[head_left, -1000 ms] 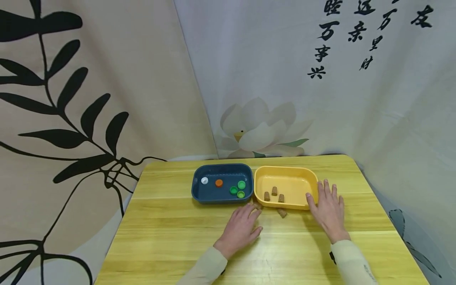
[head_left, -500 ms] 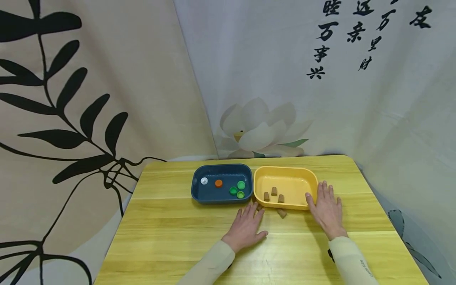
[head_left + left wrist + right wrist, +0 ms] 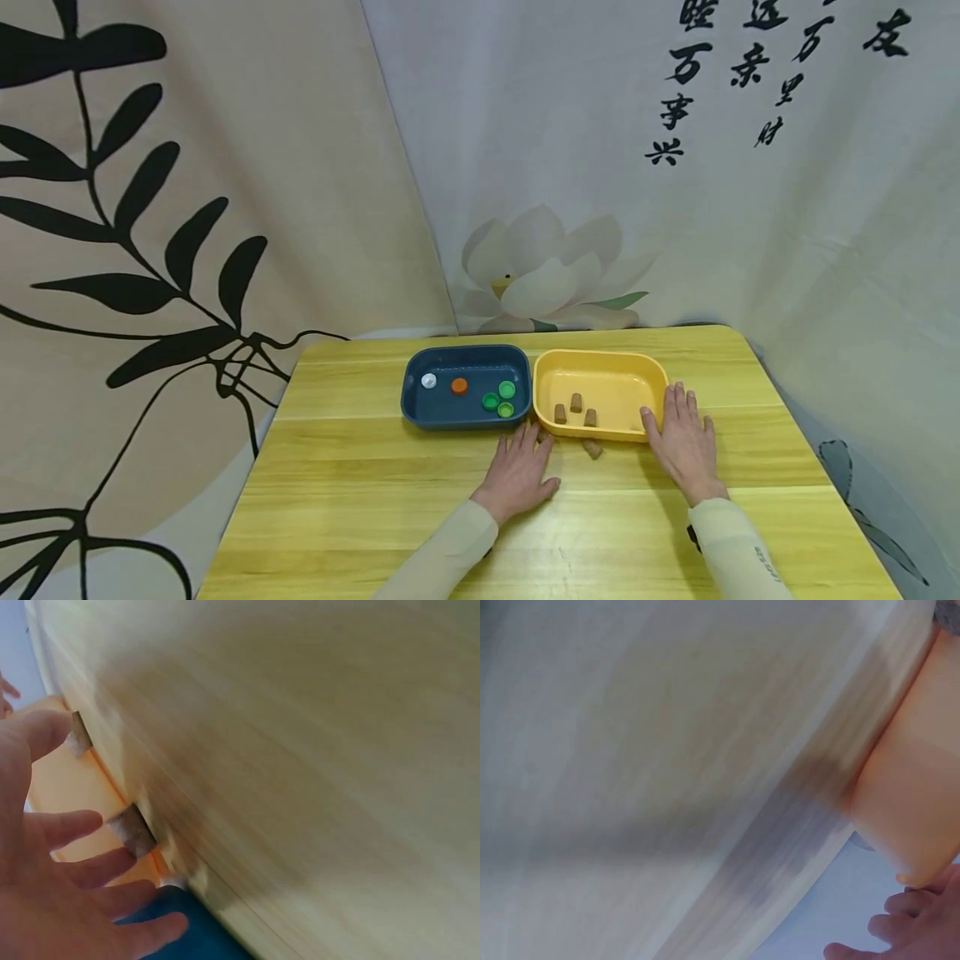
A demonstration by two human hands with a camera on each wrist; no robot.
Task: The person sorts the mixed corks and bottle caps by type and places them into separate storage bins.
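In the head view, my left hand [image 3: 515, 479] lies with spread fingers before the seam between a blue tray [image 3: 450, 414] and a yellow tray [image 3: 626, 400]. By its fingertips is a cork [image 3: 133, 831], partly hidden in the head view; the left wrist view shows the fingers uncurled beside it. Another cork [image 3: 592, 449] lies at the yellow tray's front edge. My right hand [image 3: 684, 450] rests at that tray's right end, fingers straight, thumb by the front corner. Three corks [image 3: 576, 403] stand inside the yellow tray.
The blue tray holds a white cap [image 3: 428, 381], an orange cap [image 3: 459, 386] and three green caps [image 3: 507, 389]. Both trays sit side by side near the far edge of the wooden table [image 3: 360, 500]. A printed curtain [image 3: 540, 167] hangs behind.
My left hand has turned and flattened from a slightly bent pose, its fingers spreading near the cork. The right hand barely moves and stays at the yellow tray. Corks and caps keep their places.
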